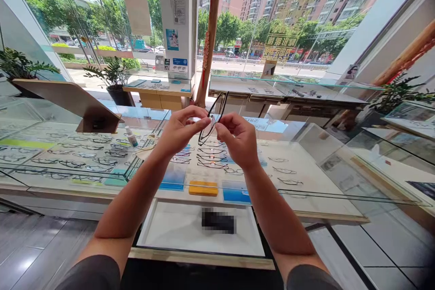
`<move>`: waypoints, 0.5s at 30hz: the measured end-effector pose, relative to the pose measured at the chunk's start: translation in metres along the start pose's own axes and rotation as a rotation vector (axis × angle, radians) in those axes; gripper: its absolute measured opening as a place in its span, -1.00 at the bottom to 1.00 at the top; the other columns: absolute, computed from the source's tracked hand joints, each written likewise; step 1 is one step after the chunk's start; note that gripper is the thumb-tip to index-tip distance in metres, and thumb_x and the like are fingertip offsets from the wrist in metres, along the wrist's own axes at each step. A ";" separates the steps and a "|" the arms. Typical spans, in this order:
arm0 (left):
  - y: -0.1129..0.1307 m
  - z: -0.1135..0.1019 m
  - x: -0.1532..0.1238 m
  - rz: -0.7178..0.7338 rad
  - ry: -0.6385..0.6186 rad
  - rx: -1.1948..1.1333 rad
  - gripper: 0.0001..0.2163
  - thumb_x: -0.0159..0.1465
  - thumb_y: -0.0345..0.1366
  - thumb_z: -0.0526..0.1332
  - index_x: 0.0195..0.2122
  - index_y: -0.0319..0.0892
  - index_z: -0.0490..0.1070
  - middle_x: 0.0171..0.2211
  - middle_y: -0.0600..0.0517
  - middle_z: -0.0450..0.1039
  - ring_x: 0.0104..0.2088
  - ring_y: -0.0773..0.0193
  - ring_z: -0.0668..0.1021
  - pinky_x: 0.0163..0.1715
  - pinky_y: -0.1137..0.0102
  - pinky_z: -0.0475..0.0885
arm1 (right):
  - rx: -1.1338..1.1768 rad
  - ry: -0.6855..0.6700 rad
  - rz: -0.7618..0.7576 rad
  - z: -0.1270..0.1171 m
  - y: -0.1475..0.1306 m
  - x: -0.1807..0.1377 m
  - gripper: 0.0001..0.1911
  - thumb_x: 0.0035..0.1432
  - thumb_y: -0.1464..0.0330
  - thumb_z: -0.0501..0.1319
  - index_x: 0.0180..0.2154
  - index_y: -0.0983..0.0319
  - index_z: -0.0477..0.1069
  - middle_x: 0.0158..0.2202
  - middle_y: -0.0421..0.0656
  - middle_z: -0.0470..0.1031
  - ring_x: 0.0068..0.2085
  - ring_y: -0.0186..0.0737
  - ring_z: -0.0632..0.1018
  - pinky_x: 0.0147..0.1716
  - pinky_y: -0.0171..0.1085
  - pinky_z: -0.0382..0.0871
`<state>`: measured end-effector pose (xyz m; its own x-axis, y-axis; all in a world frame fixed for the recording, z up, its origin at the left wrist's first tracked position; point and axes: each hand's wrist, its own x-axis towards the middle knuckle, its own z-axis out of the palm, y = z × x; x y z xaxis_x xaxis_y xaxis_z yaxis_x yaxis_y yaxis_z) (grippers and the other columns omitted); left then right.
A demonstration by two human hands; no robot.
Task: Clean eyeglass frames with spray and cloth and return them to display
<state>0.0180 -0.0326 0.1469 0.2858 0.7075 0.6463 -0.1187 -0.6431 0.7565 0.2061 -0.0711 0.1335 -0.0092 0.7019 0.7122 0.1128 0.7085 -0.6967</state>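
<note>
Both hands are raised above a glass display counter point(306, 163) and hold one pair of thin black-rimmed glasses point(217, 111). My left hand point(181, 129) pinches the frame from the left. My right hand point(238, 138) pinches it from the right, fingers closed near the lens. The frame stands nearly on edge, one temple arm pointing up. Under the glass, directly below the hands, lie rows of other glasses point(210, 158).
An orange block point(203, 188) and blue cards lie in the case; a white tray point(170, 231) sits below. A small dropper bottle point(131, 136) and a wooden stand point(73, 99) are at left. More glass counters point(292, 88), potted plants and windows lie beyond.
</note>
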 end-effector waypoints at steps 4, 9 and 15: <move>0.003 -0.007 0.003 0.009 0.063 -0.010 -0.69 0.26 -0.01 0.53 -0.33 -0.13 0.57 -0.31 0.02 0.57 -0.24 0.29 0.59 -0.22 0.40 0.49 | 0.028 0.061 0.022 -0.008 -0.002 0.003 -0.85 0.23 0.27 0.34 -0.36 0.15 0.46 -0.51 -0.30 0.41 -0.50 -0.37 0.40 -0.48 -0.26 0.31; 0.000 -0.016 0.007 0.001 0.216 -0.092 -0.60 0.18 0.06 0.58 -0.35 -0.14 0.51 -0.27 -0.01 0.65 -0.22 0.27 0.66 -0.18 0.38 0.60 | 0.074 0.170 0.097 -0.016 -0.002 0.010 -0.89 0.12 0.27 0.33 -0.40 0.14 0.47 -0.57 -0.31 0.40 -0.55 -0.37 0.37 -0.55 -0.28 0.30; -0.015 -0.017 0.011 0.069 0.395 -0.147 -0.58 0.19 0.09 0.58 -0.29 -0.10 0.49 -0.24 0.03 0.65 -0.21 0.29 0.68 -0.20 0.38 0.66 | 0.111 0.112 0.251 -0.016 0.008 0.014 -0.86 0.07 0.23 0.33 -0.37 0.17 0.50 -0.60 -0.32 0.41 -0.57 -0.39 0.36 -0.58 -0.32 0.26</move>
<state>0.0067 -0.0100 0.1440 -0.1105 0.7403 0.6631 -0.2674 -0.6648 0.6976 0.2225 -0.0570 0.1394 0.1157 0.8480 0.5172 -0.0114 0.5218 -0.8530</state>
